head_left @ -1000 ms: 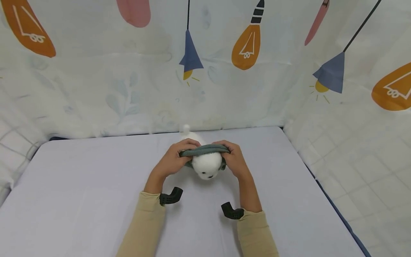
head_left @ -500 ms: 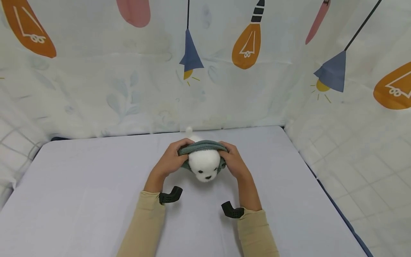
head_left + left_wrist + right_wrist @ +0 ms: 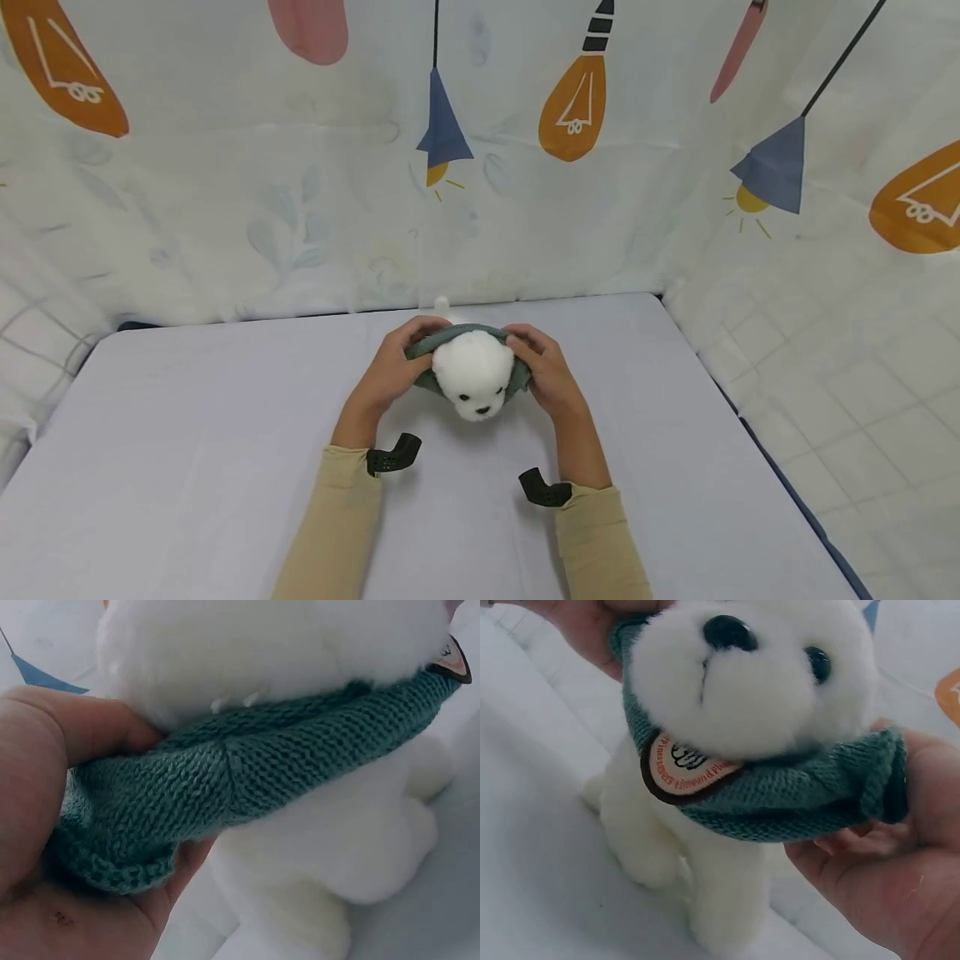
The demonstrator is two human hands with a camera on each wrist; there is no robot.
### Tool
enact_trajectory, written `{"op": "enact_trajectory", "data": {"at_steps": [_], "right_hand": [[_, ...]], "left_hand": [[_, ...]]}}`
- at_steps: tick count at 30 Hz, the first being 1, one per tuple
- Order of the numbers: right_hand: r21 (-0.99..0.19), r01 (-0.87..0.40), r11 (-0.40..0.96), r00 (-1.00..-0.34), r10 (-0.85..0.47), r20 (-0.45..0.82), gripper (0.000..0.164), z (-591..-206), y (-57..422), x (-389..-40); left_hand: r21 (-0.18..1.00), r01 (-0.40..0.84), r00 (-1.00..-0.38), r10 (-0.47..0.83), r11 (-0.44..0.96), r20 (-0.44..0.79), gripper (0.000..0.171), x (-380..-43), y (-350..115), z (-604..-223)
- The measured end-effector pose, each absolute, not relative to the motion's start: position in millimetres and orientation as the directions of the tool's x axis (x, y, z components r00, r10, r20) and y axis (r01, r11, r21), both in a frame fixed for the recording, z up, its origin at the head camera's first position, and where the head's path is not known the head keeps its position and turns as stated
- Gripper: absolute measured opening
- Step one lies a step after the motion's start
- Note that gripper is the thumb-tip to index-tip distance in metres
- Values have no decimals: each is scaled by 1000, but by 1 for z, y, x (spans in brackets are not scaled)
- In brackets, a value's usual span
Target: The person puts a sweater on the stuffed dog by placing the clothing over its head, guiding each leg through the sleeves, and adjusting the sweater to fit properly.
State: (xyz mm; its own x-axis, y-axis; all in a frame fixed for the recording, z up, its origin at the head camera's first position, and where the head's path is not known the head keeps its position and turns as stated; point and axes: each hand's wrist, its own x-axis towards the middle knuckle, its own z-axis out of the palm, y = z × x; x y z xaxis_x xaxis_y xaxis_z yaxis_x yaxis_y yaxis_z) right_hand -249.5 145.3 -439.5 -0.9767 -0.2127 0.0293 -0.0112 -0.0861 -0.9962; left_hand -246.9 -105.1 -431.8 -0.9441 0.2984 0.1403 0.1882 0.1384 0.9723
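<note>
Plush dog (image 3: 474, 375): white and fluffy, on the far half of the worktop (image 3: 187, 467), about midway between left and right; turned with face near and tail (image 3: 442, 307) far.
Knitted band (image 3: 300, 754): green, passing below the chin and behind the head, drawn out wide to left and right of the neck.
Round patch (image 3: 690, 769): dark-rimmed, on the front of the band, just beneath the muzzle.
Left hand (image 3: 390, 358): grasping the band's left end, with thumb above and fingers beneath.
Right hand (image 3: 546, 367): grasping the band's right end, with fingers partly hidden under the knit.
Front legs (image 3: 727, 900): pointing down below the band; contact with the worktop hard to confirm.
Handling of the dog: probably light and soft, likely to squash under a squeeze and spring back; hardly fragile.
Handling of the band: probably limp and stretchy, with enough texture to resist slipping; perhaps apt to bunch or twist if pulled from one side only.
Hold on the band: best judged at both side ends, pinched between thumb and fingers, with even tension left and right.
Hold on the dog: best judged round the trunk, broad and gentle, rather than by tail or patch.
</note>
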Motion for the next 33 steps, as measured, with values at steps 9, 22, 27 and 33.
{"op": "enact_trajectory", "data": {"at_steps": [9, 22, 27, 33], "right_hand": [[-943, -318, 98, -932, -213, 292, 24, -412, 146, -238], [-832, -370, 413, -908, -351, 229, 56, -427, 155, -244], [-851, -316, 420, -931, -312, 191, 56, -430, 153, -246], [-854, -252, 455, -954, -265, 140, 58, -446, 152, -251]], "left_hand": [[922, 327, -917, 308, 210, 255, 45, -242, -118, -421], [804, 396, -894, 385, 444, 227, 72, -241, -108, -420], [797, 395, -901, 364, 456, 238, 69, -244, -102, -425], [852, 311, -924, 345, 421, 167, 69, -246, -101, -435]]}}
